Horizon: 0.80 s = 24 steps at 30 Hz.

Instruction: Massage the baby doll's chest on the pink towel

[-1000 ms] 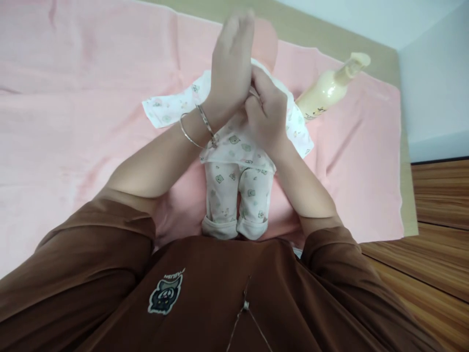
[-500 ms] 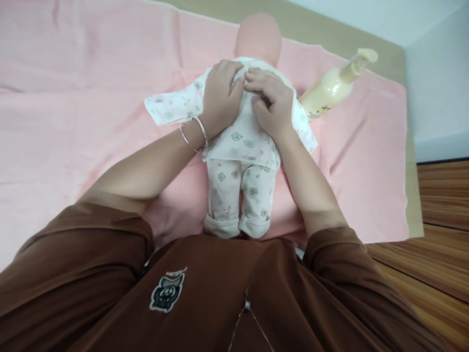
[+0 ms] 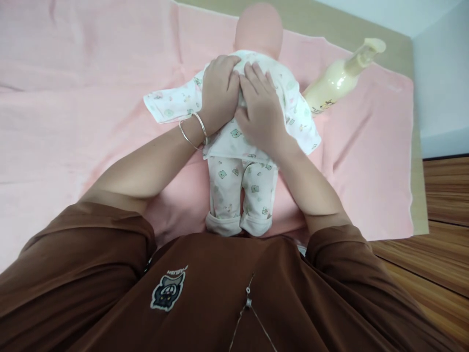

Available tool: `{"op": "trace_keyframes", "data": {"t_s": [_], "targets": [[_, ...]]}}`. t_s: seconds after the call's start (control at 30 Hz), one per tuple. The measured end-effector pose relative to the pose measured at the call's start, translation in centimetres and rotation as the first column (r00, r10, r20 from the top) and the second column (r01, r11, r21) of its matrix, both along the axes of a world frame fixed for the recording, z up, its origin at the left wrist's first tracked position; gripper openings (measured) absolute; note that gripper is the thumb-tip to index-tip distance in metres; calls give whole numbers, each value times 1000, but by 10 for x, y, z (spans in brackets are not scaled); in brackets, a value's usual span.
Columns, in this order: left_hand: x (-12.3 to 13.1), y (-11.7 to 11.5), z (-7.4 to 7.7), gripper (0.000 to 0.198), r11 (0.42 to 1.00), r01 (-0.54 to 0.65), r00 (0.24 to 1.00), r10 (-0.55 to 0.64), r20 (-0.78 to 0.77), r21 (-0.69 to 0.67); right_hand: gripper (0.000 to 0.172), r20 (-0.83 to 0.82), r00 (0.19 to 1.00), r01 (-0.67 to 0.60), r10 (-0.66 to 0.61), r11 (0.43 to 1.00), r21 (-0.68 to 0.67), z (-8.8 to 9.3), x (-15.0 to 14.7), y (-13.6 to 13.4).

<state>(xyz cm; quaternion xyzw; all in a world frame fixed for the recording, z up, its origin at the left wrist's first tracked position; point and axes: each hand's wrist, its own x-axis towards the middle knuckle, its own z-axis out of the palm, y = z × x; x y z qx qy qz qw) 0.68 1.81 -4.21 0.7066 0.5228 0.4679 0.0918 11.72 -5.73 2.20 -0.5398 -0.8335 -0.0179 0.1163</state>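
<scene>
A baby doll (image 3: 258, 29) in a white printed shirt and trousers (image 3: 240, 188) lies on its back on a pink cloth (image 3: 84, 98), head away from me. My left hand (image 3: 218, 93), with bangles at the wrist, lies on the doll's chest, fingers curved over the shirt. My right hand (image 3: 260, 110) lies flat beside it on the chest, fingers stretched out and touching the left hand. Neither hand holds anything.
A cream pump bottle (image 3: 339, 78) lies on the cloth to the right of the doll. The cloth covers a tan tabletop (image 3: 315, 22). A wooden floor (image 3: 439, 205) shows at the right, a pale wall behind.
A second ago my hands were raised and pressed together above the doll. They have come down onto its chest, and the right hand has flattened out from a pinch.
</scene>
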Motion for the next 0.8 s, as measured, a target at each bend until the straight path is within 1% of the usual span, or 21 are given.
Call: {"op": "trace_keyframes", "data": {"t_s": [0.07,0.17,0.23,0.33,0.37,0.43,0.5,0.53,0.6,0.67,0.73,0.8], "targets": [[2,3,-4,30,1000,2,1000,-2,-13,-1,52,-32,999,-6,5,999,-43,-1,15,20],[4,6,-7,28,1000,-14,1000,14,-3,-4,52,-65,994,87,-92,993,-76,-3,31,39],[3,5,-7,27,1000,17,1000,-17,22,16,54,-55,978,196,-201,977,-82,-3,30,36],[-1,1,-3,25,995,64,995,-69,68,70,56,4,940,341,-341,939,-41,0,11,10],[-2,-1,-2,24,994,74,994,-80,75,81,56,44,941,336,-334,942,-23,1,2,0],[-3,-2,-1,24,993,79,992,-87,88,88,56,98,960,264,-263,965,6,3,-11,-18],[-4,-1,-2,26,993,62,990,-73,119,98,56,130,976,172,-173,985,19,4,-16,-24],[-4,0,-2,27,993,57,989,-70,130,101,55,135,981,135,-136,991,20,4,-15,-21],[-3,1,-3,27,993,63,988,-76,134,101,52,133,989,71,-71,997,5,3,-6,-8],[-2,0,-1,27,994,77,992,-84,91,72,50,93,994,59,-57,998,-19,0,8,9],[0,-3,3,28,998,50,998,-51,44,35,49,20,994,110,-110,994,-26,-3,21,24],[3,-12,11,28,1000,-5,999,4,-36,-13,49,-19,982,187,-188,981,-56,-5,30,33]]}}
